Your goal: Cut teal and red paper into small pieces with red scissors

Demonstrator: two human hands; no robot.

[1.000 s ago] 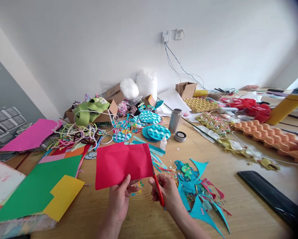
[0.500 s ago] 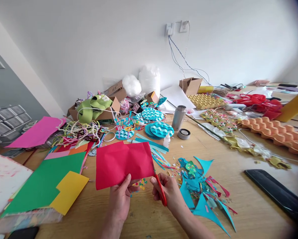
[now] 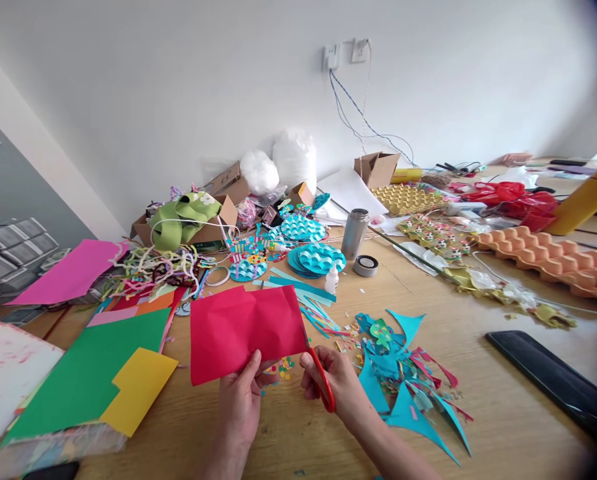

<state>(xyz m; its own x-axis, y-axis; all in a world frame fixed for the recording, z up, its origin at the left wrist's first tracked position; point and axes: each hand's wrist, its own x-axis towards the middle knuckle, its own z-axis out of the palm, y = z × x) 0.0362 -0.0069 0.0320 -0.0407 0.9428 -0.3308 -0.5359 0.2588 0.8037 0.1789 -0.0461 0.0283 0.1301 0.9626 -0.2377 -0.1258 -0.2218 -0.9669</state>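
Note:
A sheet of red paper (image 3: 246, 327), slightly creased, is held up above the table by my left hand (image 3: 243, 400), thumb on its near face and fingers behind the lower edge. My right hand (image 3: 334, 385) is closed around a pair of scissors with red handles (image 3: 322, 381). The scissors' dark blades point up along the right edge of the red paper; whether they bite into it I cannot tell. Small coloured paper dots (image 3: 281, 367) lie on the table just behind my hands.
Blue paper scraps (image 3: 403, 407) lie on the right, near a black phone-like slab (image 3: 553, 380). Green paper (image 3: 88, 373) and yellow paper (image 3: 138, 387) lie on the left. Behind stand a small white bottle (image 3: 332, 280), a grey flask (image 3: 355, 235) and blue scalloped discs (image 3: 318, 259).
The camera view has shifted slightly, so the background sits a little further left. My hands, the red paper and the scissors keep nearly the same pose.

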